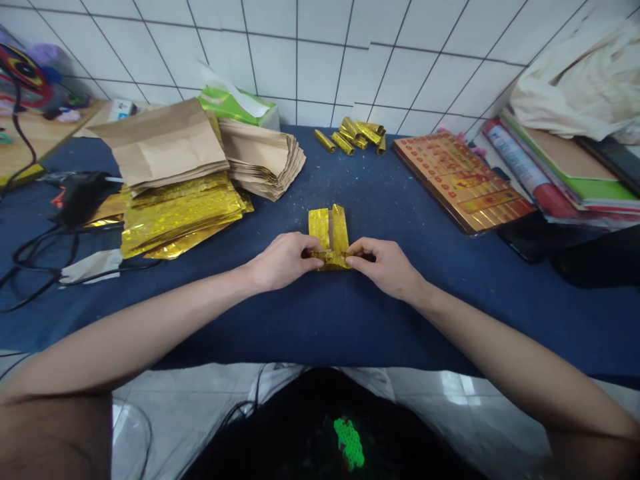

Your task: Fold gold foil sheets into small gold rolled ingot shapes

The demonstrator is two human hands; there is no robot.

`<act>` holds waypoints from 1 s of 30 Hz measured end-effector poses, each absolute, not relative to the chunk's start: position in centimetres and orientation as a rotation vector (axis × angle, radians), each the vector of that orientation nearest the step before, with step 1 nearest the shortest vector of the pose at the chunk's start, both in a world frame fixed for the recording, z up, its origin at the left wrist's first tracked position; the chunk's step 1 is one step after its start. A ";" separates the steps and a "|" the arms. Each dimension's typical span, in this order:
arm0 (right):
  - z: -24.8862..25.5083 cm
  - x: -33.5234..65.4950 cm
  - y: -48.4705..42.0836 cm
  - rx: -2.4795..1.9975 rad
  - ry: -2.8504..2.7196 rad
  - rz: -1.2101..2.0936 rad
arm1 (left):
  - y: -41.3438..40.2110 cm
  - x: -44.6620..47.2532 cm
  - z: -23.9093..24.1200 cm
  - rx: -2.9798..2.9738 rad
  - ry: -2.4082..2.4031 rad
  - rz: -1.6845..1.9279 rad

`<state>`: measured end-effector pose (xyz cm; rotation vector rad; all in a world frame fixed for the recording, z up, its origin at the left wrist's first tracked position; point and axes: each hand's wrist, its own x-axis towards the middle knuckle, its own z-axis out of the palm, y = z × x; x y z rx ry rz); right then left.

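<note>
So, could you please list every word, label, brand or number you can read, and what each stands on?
Nothing can be read.
Red-and-gold packet: printed markings, too blurred.
Blue-and-red item at right: lettering, too blurred.
Small white box, back left: marking, too small.

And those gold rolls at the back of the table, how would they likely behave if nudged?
The gold rolls would probably roll, being tube-shaped and lying on their sides. They are likely light and easily crushed, since some ends look hollow and their shiny surface resembles the thin folded gold piece. One push might shift several, as most lie heaped together.
</note>
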<state>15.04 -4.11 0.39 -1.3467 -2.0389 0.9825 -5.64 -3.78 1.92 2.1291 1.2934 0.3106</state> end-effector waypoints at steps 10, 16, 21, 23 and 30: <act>0.3 14.9 -4.0 -1.348 -2.026 0.984 | -4.1 -5.4 2.2 2.146 1.381 0.239; 0.5 14.8 -3.9 -1.370 -2.022 1.011 | -4.1 -5.5 2.1 2.251 1.400 0.166; 0.4 14.8 -3.6 -1.400 -2.015 1.014 | -4.2 -5.4 2.0 2.333 1.413 0.102; 0.2 14.8 -3.5 -1.393 -2.006 1.019 | -4.3 -5.3 2.0 2.358 1.421 0.089; 0.3 14.5 -3.7 -1.440 -2.068 0.932 | -4.6 -5.6 1.9 2.533 1.380 0.070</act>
